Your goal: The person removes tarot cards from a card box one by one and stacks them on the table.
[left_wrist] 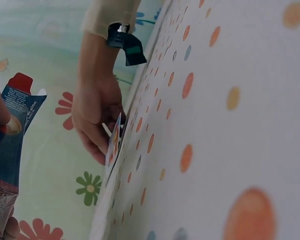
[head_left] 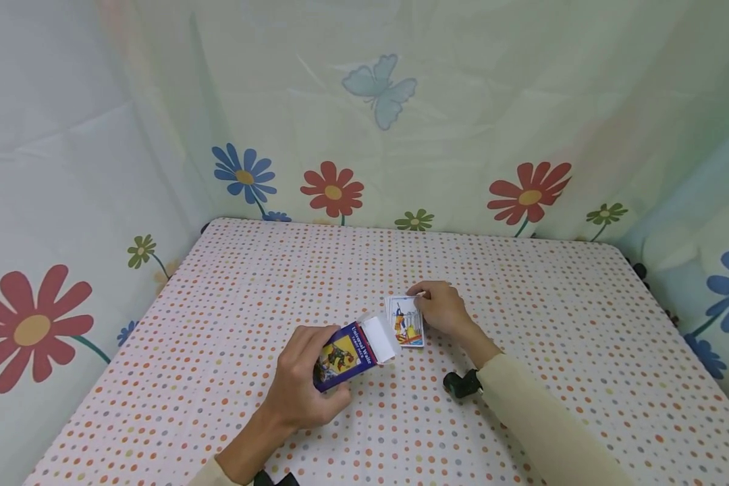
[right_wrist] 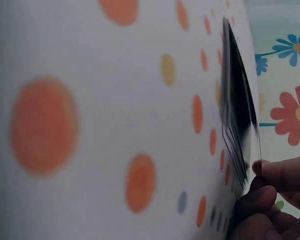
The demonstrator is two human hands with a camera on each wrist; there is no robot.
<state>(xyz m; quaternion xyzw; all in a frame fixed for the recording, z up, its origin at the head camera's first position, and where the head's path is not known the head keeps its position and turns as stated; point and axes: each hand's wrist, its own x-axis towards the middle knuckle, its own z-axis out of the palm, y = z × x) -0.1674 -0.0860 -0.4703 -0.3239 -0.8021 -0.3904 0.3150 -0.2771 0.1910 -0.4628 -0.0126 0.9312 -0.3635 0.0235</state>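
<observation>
My left hand (head_left: 300, 381) grips a purple tarot card box (head_left: 343, 356), tilted above the table. Its printed front faces up, and the white flap (head_left: 379, 339) hangs open toward the cards. On the cloth just right of the box lies a small pile of tarot cards (right_wrist: 230, 120). At the pile's far right corner, my right hand (head_left: 443, 307) pinches the edge of the top card (head_left: 407, 322) between thumb and finger. In the right wrist view that card is raised at an angle off the others. Whether cards remain inside the box cannot be seen.
A dotted cloth (head_left: 267, 270) covers the table. Flower-printed curtains (head_left: 449, 135) hang behind it and at both sides. Dark wrist straps with devices (head_left: 462, 385) are worn on both forearms, the right one close above the cloth.
</observation>
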